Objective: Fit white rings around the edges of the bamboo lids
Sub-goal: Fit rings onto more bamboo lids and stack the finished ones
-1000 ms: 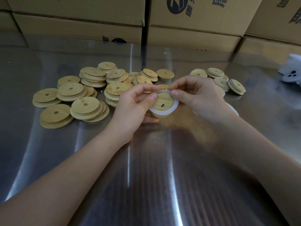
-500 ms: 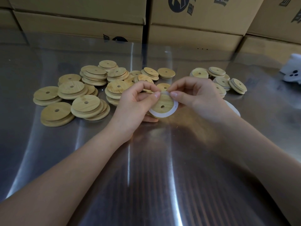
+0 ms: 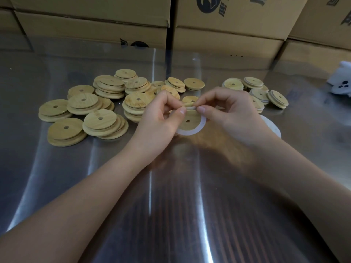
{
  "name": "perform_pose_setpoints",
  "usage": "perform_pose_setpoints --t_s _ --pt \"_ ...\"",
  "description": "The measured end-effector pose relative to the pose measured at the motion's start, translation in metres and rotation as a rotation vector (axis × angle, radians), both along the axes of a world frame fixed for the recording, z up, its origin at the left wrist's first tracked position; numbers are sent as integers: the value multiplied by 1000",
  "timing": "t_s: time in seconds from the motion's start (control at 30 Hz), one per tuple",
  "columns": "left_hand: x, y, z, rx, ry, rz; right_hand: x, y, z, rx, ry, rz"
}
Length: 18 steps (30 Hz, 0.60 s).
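I hold one round bamboo lid (image 3: 190, 121) with a centre hole just above the steel table. A white ring (image 3: 190, 132) lies round its near and right edge. My left hand (image 3: 161, 118) and my right hand (image 3: 228, 112) each pinch the ring at the lid's far edge, thumb tips almost touching. Several bare bamboo lids (image 3: 100, 120) lie stacked to the left. A smaller group of lids (image 3: 258, 92) lies behind my right hand. My right wrist half hides a pile of white rings (image 3: 273, 126).
The shiny steel table (image 3: 171, 205) reaches toward me. Cardboard boxes (image 3: 228, 40) wall off the far edge. A white object (image 3: 341, 82) with dark dots sits at the far right edge of the table.
Both thumbs have slid along the ring toward the lid's far edge and now nearly meet. The lid has tilted a little and stays in the same spot.
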<state>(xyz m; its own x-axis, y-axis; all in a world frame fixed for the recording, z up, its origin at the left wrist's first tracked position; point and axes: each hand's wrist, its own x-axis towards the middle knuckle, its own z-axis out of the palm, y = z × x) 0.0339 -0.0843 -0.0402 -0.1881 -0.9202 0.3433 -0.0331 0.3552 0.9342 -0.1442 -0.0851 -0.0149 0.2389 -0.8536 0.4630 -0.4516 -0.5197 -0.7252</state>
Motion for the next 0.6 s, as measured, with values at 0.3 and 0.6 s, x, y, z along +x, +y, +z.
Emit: perform_pose_setpoints --t_s 0.3,0.6 --pt "2 2 0 -92 1 36 0 2 1 -109 52 -1" --pt "2 4 1 -211 26 5 -1 1 -2 -187 -15 -13"
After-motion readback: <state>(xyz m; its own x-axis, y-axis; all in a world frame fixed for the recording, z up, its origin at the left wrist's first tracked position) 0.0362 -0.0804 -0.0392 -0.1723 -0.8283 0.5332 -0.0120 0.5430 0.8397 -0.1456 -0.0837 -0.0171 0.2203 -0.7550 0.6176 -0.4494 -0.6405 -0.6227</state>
